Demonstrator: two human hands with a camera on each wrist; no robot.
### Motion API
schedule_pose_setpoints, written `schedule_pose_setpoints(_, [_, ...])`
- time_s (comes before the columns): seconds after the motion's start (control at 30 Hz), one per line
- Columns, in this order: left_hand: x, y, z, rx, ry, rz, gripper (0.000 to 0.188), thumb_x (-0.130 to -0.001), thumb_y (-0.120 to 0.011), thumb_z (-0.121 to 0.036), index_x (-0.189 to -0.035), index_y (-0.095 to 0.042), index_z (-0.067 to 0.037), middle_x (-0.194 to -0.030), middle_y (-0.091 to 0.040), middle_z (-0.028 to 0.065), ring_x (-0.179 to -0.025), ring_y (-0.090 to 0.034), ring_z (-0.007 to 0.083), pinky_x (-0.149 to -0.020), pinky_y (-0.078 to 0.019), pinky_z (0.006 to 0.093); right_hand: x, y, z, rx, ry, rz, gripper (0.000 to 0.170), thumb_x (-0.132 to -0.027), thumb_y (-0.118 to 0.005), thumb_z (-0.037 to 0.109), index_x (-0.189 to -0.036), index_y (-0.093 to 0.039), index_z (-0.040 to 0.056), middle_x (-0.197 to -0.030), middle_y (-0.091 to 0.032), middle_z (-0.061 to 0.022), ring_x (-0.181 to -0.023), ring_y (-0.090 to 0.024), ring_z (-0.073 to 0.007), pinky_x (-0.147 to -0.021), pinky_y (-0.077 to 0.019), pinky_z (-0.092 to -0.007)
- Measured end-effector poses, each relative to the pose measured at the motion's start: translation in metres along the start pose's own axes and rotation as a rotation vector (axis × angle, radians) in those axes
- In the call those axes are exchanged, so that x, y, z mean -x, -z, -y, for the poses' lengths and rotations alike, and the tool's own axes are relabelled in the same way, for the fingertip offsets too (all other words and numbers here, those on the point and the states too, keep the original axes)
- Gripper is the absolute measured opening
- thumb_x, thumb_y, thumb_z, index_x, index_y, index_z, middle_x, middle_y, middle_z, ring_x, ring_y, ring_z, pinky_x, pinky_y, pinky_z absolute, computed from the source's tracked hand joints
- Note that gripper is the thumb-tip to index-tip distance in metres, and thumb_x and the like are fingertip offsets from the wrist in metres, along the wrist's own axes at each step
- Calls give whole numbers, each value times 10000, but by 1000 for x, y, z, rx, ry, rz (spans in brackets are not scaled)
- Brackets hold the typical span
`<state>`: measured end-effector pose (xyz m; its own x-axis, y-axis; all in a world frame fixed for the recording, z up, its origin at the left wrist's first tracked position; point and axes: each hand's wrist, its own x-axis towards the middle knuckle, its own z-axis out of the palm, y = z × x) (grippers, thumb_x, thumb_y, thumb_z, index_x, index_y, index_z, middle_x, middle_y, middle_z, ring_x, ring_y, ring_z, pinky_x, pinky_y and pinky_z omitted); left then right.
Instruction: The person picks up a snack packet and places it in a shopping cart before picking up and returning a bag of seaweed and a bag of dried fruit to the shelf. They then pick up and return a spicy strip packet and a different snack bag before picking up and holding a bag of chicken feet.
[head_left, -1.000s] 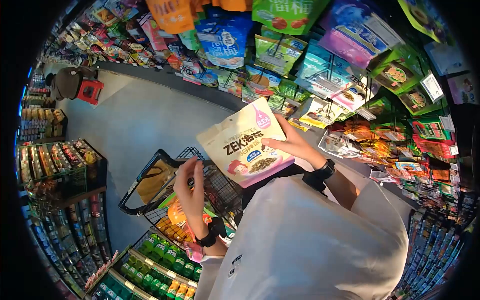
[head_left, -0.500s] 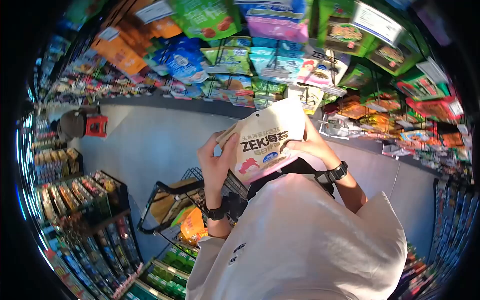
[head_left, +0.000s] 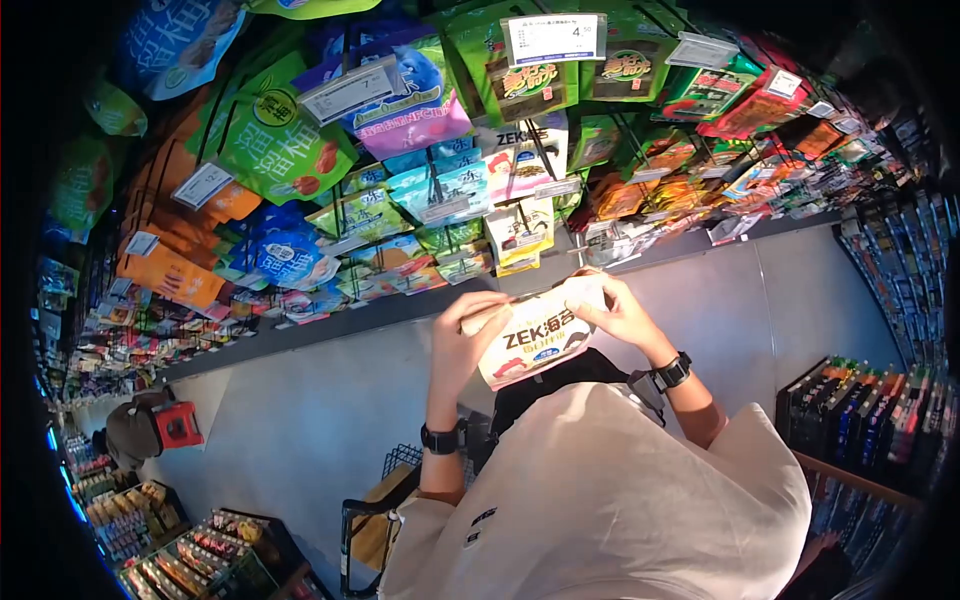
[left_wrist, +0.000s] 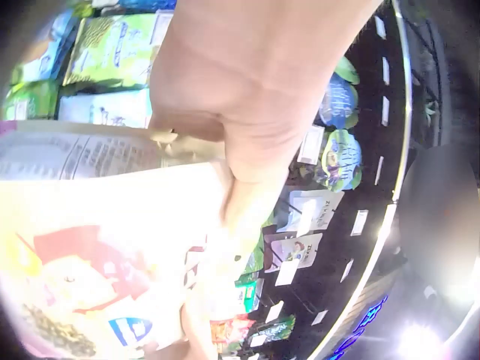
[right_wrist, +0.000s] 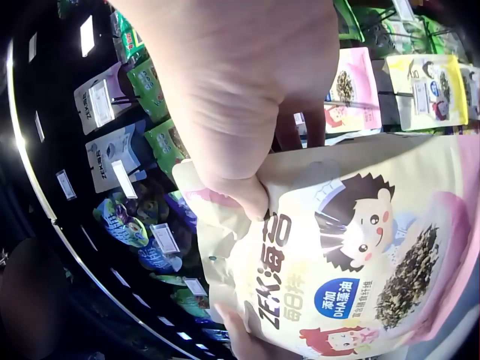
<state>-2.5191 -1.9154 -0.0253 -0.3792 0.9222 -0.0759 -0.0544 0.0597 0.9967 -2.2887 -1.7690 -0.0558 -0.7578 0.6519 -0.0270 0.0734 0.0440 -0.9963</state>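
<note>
Cream-and-pink plastic pouch lettered ZEK point(head_left: 540, 335) is up in front of the person's body, gripped by both hands and facing the long dark display rack point(head_left: 380, 315) hung with coloured snack bags. Below lies the smooth grey floor point(head_left: 300, 410), with a black-framed shopping cart point(head_left: 347, 530) partly hidden at the person's left; the pouch is well apart from it.

The left hand point(head_left: 465, 335) pinches the pouch's left side. The right hand point(head_left: 625, 315) clasps the opposite side, thumb on the printed front and fingers behind. The step in hand looks like turning the pouch over or reading it; the next move probably calls for an even, light grip, since a soft bag folds easily.

Only the head view takes in the cart and floor. The right wrist view brings out a dark-haired cartoon figure point(right_wrist: 360, 232) and, smaller, a blue oval badge point(right_wrist: 337, 298). The left wrist view washes out the front, yet shows a strip of tiny print point(left_wrist: 97, 154) past its edge, too small to read.
</note>
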Motion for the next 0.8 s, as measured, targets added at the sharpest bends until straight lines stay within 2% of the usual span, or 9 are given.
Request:
schedule_pose_setpoints(0.07, [-13,-2,25,17,162,29,207,-940,-743,-79,-1101,-713,48,-1052,-759,77,-928,-678,76,-849,-546,272,7,0,-6,-15,-80,-99,286,-941,-758,174,-1140,-689,-18,-1054,-688,-41,-989,-628,-106,-859,-521,-282])
schedule_pose_setpoints(0.1, [-20,-12,39,74,55,-37,234,-963,-733,-121,-1113,-712,56,-978,-760,51,-875,-651,54,-799,-547,254,7,3,-11,-27,-112,-148,298,-947,-759,192,-1154,-693,-12,-1059,-699,-34,-981,-635,-92,-849,-528,-276])
schedule_pose_setpoints(0.17, [-40,-21,68,87,71,-15,228,-967,-729,-130,-1105,-716,51,-979,-759,53,-875,-655,60,-799,-545,253,0,9,-27,-57,-123,-242,308,-965,-747,219,-1162,-699,-13,-1009,-732,-26,-903,-653,-71,-798,-540,-259])
schedule_pose_setpoints(0.33, [-100,-39,102,422,244,70,262,-986,-705,-118,-1186,-688,50,-1100,-739,83,-948,-681,113,-837,-549,277,-43,49,-78,-261,-254,-165,265,-991,-712,208,-1138,-709,-13,-1014,-753,-47,-865,-678,-75,-776,-554,-261])
schedule_pose_setpoints(0.37, [-113,-39,113,392,243,88,303,-998,-684,-113,-1252,-649,49,-1180,-719,105,-1019,-694,145,-870,-560,283,-55,57,-89,-339,-275,-153,254,-993,-708,197,-1139,-709,-11,-1020,-754,-52,-867,-685,-81,-774,-559,-263])
schedule_pose_setpoints(0.43, [-133,-47,118,438,240,81,272,-994,-692,-113,-1218,-672,41,-1148,-727,96,-996,-689,137,-867,-552,286,-74,67,-93,-458,-311,-188,222,-996,-694,164,-1132,-706,-12,-1028,-758,-62,-861,-706,-98,-769,-571,-268])
schedule_pose_setpoints(0.57, [-185,-53,159,403,245,58,212,-976,-710,-115,-1128,-701,32,-1054,-734,63,-926,-678,110,-826,-540,282,-109,94,-120,-428,-271,-210,221,-987,-702,152,-1134,-706,-13,-1040,-747,-45,-888,-691,-85,-783,-562,-268])
schedule_pose_setpoints(0.63, [-198,-54,152,345,209,49,153,-960,-721,-118,-1051,-721,5,-977,-724,15,-872,-658,81,-784,-525,266,-119,102,-122,-410,-203,-205,225,-988,-699,147,-1142,-707,-15,-1045,-743,-37,-910,-678,-78,-806,-552,-267])
schedule_pose_setpoints(0.8, [-217,-42,159,269,84,48,141,-981,-689,-138,-1059,-727,-27,-972,-724,-9,-845,-658,68,-749,-523,256,-141,118,-101,-240,-49,-148,248,-985,-703,151,-1172,-710,-12,-1055,-738,-17,-946,-655,-68,-849,-530,-258])
